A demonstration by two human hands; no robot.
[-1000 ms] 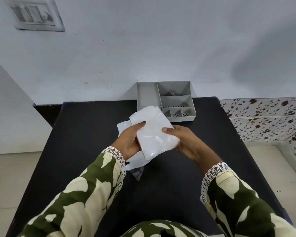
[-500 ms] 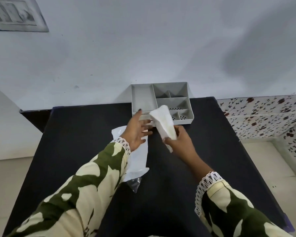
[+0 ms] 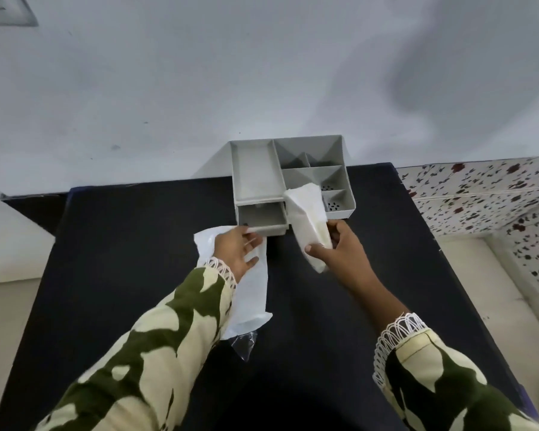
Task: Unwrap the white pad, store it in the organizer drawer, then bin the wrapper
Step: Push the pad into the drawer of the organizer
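My right hand grips the folded white pad, held upright just right of the pulled-out drawer of the grey organizer. The drawer sticks out from the organizer's front left and looks empty. My left hand has its fingertips on the drawer's front edge, its palm over the white wrapper, which lies flat on the black table. A small clear plastic scrap lies at the wrapper's near end.
The organizer stands against the white wall at the table's far edge, with several open compartments on top. A floral-tiled ledge runs to the right of the table. No bin is in view.
The pad has left the wrapper and gone to my right hand alone. My left hand dropped the wrapper on the table, reached forward, and the drawer now stands pulled out.
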